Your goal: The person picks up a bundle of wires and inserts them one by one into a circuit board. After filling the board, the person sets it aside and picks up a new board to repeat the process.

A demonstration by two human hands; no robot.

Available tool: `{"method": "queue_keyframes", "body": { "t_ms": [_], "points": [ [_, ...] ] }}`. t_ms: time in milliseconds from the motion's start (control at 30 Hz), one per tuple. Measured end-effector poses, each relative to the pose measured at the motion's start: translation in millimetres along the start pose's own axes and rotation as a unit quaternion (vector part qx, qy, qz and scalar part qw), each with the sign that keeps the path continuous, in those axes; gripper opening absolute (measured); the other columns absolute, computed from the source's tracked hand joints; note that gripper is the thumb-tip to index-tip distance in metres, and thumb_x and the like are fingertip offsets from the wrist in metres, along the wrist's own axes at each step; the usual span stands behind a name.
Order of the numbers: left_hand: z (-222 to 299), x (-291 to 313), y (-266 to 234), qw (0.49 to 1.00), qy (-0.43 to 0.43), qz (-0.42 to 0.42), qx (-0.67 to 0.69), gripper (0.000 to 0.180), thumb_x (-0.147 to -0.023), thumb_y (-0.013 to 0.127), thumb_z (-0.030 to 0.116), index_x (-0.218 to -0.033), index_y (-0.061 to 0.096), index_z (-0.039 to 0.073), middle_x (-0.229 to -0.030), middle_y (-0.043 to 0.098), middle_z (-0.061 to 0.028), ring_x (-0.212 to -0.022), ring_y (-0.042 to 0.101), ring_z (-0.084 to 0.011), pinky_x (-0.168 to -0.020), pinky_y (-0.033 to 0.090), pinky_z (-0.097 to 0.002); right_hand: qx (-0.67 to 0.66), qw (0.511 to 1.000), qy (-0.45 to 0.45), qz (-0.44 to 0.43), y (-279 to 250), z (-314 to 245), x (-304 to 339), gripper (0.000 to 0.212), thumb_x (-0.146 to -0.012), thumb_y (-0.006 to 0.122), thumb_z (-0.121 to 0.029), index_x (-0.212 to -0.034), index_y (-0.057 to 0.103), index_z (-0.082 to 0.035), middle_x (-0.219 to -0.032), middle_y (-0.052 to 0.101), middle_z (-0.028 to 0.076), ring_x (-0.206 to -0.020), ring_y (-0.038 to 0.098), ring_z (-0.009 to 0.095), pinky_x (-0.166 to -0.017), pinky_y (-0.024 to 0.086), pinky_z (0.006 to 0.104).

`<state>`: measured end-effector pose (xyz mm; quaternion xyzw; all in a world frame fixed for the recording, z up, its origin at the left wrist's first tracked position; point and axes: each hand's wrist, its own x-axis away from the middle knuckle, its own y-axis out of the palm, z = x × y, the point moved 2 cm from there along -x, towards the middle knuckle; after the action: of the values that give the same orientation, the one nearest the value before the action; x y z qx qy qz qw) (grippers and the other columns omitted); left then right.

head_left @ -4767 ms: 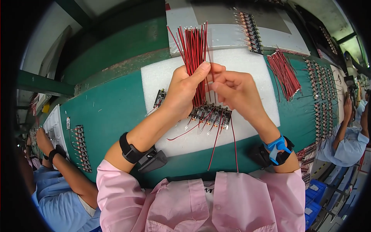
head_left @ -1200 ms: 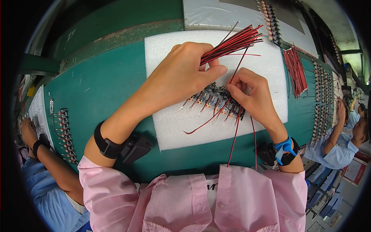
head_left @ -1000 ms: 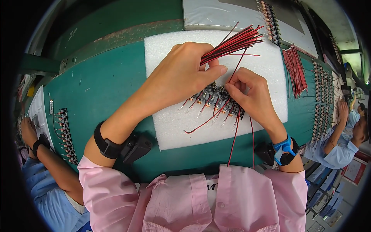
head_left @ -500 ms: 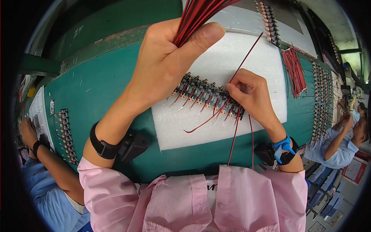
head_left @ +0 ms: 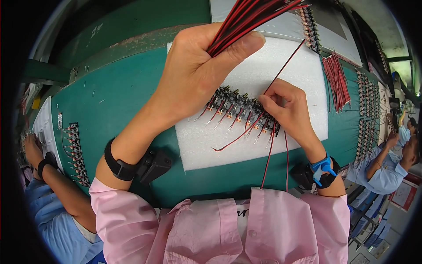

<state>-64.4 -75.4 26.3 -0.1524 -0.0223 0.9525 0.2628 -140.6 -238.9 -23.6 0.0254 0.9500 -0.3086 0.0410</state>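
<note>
wires red-black | foam pad white | table green | sleeves pink

Bright, even overhead light, soft shadows, sharp centre; fisheye bends edges into a black rim.

Pink rolled-up sleeves, black band on left wrist, blue-and-black band on right.

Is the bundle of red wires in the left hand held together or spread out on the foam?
Held together: the left hand grips the wire bundle raised above the foam.
</note>
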Motion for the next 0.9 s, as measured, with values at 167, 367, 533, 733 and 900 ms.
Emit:
{"method": "queue_keyframes", "body": {
  "t_ms": [167,367,533,733,900],
  "points": [
    [0.8,0.9,0.9,1.000,-0.003,0.003,0.009,0.028,-0.080,0.054,0.028,-0.078,0.059,0.000,-0.050,0.031,0.0053,-0.048,0.026,-0.0032,-0.041,0.020,-0.0222,0.010,1.000,0.012,-0.013,-0.2,-1.9,0.1,0.011,-0.066,0.058,-0.003,-0.061,0.049,0.003,-0.057,0.044,0.003,-0.050,0.039,0.008,-0.046,0.032,0.0218],
    [1.6,0.3,3.2,1.000,0.021,0.001,0.019,0.024,-0.081,0.053,0.026,-0.074,0.053,0.003,-0.049,0.032,0.0056,-0.046,0.026,-0.0022,-0.039,0.020,-0.0205,0.038,0.999,-0.004,-0.008,-0.4,-2.8,2.0,0.010,-0.066,0.057,-0.002,-0.062,0.050,0.003,-0.058,0.045,0.003,-0.051,0.040,0.008,-0.047,0.033,0.0211],
    [-1.5,-2.9,0.3,0.995,0.080,0.048,0.022,0.031,-0.084,0.048,0.025,-0.060,0.039,0.008,-0.047,0.030,0.0060,-0.040,0.024,-0.0013,-0.036,0.018,-0.0181,0.109,0.987,-0.115,-0.012,-2.0,-6.1,2.7,0.006,-0.064,0.058,0.000,-0.065,0.053,0.002,-0.061,0.048,0.007,-0.054,0.046,0.016,-0.051,0.037,0.0247],
    [-2.0,-3.3,-5.2,0.991,-0.047,0.060,0.114,0.030,-0.085,0.045,0.027,-0.062,0.042,0.007,-0.049,0.033,0.0047,-0.040,0.024,-0.0023,-0.036,0.017,-0.0176,0.257,0.941,-0.208,-0.080,-8.7,-28.0,5.3,0.007,-0.062,0.058,0.002,-0.069,0.056,0.002,-0.067,0.051,0.010,-0.063,0.048,0.025,-0.056,0.039,0.0293],
    [-27.9,-5.1,4.2,0.911,-0.203,-0.003,0.360,0.029,-0.084,0.045,0.027,-0.077,0.053,0.000,-0.060,0.048,-0.0016,-0.051,0.046,-0.0099,-0.048,0.039,-0.0228,0.241,0.942,-0.215,-0.095,-18.2,-38.4,0.2,0.006,-0.066,0.056,0.001,-0.072,0.056,0.003,-0.064,0.053,0.008,-0.059,0.049,0.018,-0.053,0.039,0.0268]
  ]
}}
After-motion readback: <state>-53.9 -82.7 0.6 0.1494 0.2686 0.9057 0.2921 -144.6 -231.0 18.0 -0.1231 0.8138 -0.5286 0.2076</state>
